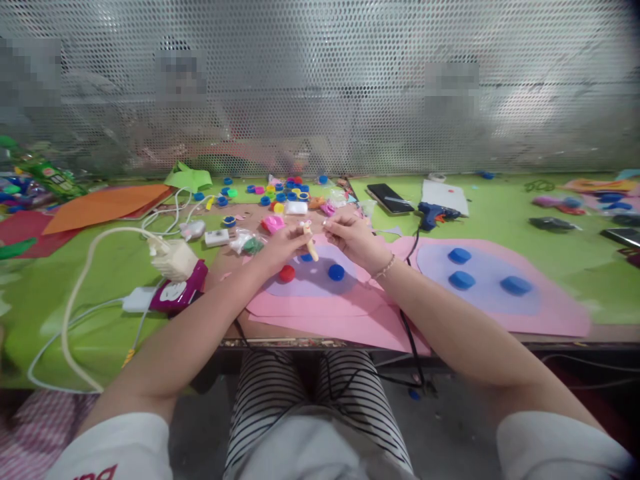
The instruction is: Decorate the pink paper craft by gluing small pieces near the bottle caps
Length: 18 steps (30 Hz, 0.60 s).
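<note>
My left hand [289, 245] is closed on a slim, pale yellow piece [312, 249] that points down from the fingertips; its kind is not clear. Close beside it, my right hand [353, 241] pinches a tiny whitish bit [326, 225], too small to name. Both hands are raised over a pink paper shape [310, 305] with a lilac oval [320, 283] on it. A red bottle cap [287, 273] and a blue bottle cap [337, 272] lie on the oval, and another blue cap is partly hidden behind the left hand.
To the right lies a second pink shape [560, 310] with three blue caps. A blue glue gun [437, 215] and a phone [390, 198] are behind it. Loose caps [280, 195] scatter at the back. A purple power strip [180, 290] with cables sits left. A black cord [404, 320] crosses the front edge.
</note>
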Tool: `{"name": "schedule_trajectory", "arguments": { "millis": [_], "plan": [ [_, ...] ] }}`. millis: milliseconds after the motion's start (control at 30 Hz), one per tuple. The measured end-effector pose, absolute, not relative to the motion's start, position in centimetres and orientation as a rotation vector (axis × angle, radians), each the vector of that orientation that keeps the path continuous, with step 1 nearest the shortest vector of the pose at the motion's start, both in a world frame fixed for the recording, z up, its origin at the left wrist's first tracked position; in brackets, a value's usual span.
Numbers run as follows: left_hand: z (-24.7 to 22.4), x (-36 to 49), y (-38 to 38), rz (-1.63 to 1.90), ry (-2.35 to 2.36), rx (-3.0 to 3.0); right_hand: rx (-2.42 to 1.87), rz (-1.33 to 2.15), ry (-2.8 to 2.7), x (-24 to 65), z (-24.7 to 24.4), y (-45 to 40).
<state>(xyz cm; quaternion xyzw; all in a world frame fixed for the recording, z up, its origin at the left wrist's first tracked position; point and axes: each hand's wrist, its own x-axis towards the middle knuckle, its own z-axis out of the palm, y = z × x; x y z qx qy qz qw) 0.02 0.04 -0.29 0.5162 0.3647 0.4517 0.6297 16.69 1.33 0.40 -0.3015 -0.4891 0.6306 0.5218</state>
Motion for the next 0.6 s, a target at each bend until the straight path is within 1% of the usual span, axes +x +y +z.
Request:
{"name": "schedule_trajectory", "arguments": {
  "millis": [267, 467, 600],
  "plan": [
    [-0.34, 0.02, 0.16, 1.027, 0.828, 1.169, -0.715, 1.636, -1.114, 16.8, 0.72, 1.2],
    [-0.43, -0.08, 0.12, 1.021, 0.802, 1.213, -0.713, 1.602, -1.076, 17.03, 0.41, 1.49],
    [-0.41, -0.12, 0.19, 1.027, 0.825, 1.187, -0.701, 1.641, -1.067, 17.09, 0.41, 1.53]
  ]
}}
